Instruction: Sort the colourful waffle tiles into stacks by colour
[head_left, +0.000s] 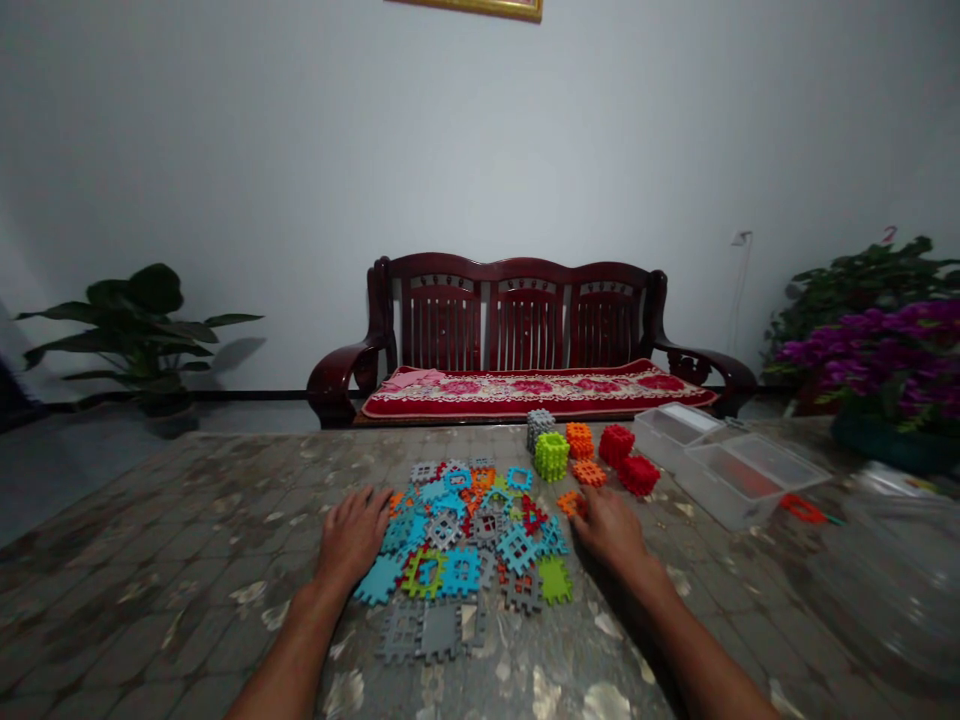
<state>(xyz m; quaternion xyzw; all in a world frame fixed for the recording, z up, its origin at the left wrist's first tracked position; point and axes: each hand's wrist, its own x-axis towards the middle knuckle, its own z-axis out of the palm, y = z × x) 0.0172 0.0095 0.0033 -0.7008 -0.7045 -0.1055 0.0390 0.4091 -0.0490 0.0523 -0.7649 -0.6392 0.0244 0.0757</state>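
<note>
A spread of flat interlocking plastic tiles (469,540) in blue, grey, orange, red and green lies on the patterned table (187,560). My left hand (351,535) rests flat on the table at the pile's left edge, fingers stretched out and touching blue tiles. My right hand (611,527) lies at the pile's right edge, fingers curled over an orange tile (568,503). Beyond the pile stand assembled cubes: grey (539,427), green (552,456), orange (579,440) and two red ones (626,458). A flat orange piece (589,473) lies among them.
Clear plastic boxes (731,465) stand at the right of the table, with an orange-handled tool (804,510) beside them. A dark wooden bench (525,345) with a red cushion stands behind the table. Potted plants (877,350) flank the room on both sides.
</note>
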